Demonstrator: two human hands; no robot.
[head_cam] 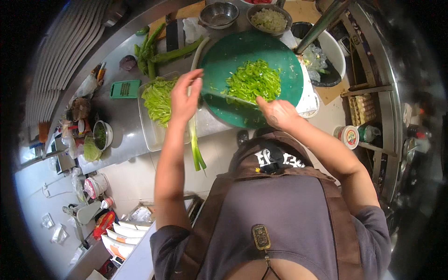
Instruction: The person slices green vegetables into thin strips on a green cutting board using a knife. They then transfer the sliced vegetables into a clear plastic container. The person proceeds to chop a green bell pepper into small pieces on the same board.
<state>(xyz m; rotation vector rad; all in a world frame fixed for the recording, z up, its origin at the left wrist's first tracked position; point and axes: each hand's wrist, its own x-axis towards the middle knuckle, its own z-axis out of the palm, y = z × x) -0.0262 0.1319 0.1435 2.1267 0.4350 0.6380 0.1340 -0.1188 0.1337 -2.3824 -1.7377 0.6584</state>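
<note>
My right hand (278, 111) grips the handle of a cleaver-like knife (232, 99), whose blade lies low over the near part of a round green cutting board (217, 59). Just beyond the blade is a heap of sliced green peppers (255, 79) on the board. My left hand (187, 92) is raised at the board's left edge, fingers apart, holding nothing. Beneath and left of it stands a clear plastic tray (144, 122) with cut green vegetable pieces (157, 99). A leek (195, 140) lies between tray and board, its green leaves hanging over the counter's edge.
Long green peppers (148, 52), a purple onion (128, 63) and a green grater (125, 89) lie on the steel counter at left. Behind the board stand a metal bowl (219, 15) and a bowl of chopped pale vegetable (268, 20). A lined bin (337, 52) and a metal post (322, 26) are at right.
</note>
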